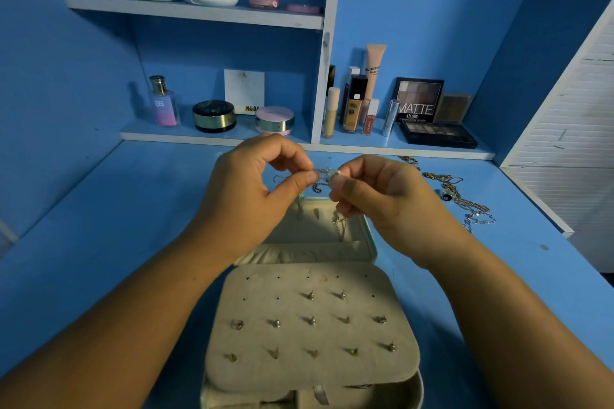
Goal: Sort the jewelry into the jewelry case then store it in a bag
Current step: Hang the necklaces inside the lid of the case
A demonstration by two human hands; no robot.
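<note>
Both hands were raised above the far half of the open jewelry case (pixel 310 325), with the forearms coming in from the lower corners. The left hand (pixel 247 191) had its thumb and forefinger pinched on one end of a small silver piece (pixel 327 173), and the other fingers were curled. The right hand (pixel 382 196) pinched the other end of the same piece in the same way, so the two hands almost met. A thin beaded chain (pixel 317 188) hung down from the piece; what kind of jewelry it was I cannot tell.

The case lay on the blue table (pixel 99 226), just under the hands. Its beige earring panel had twelve earrings pushed into it: two in the second row, five in the third, five in the nearest. One chain (pixel 339 226) hung in the far compartment. To the right on the table lay a heap of tangled necklaces (pixel 458 196), too mixed to count.
</note>
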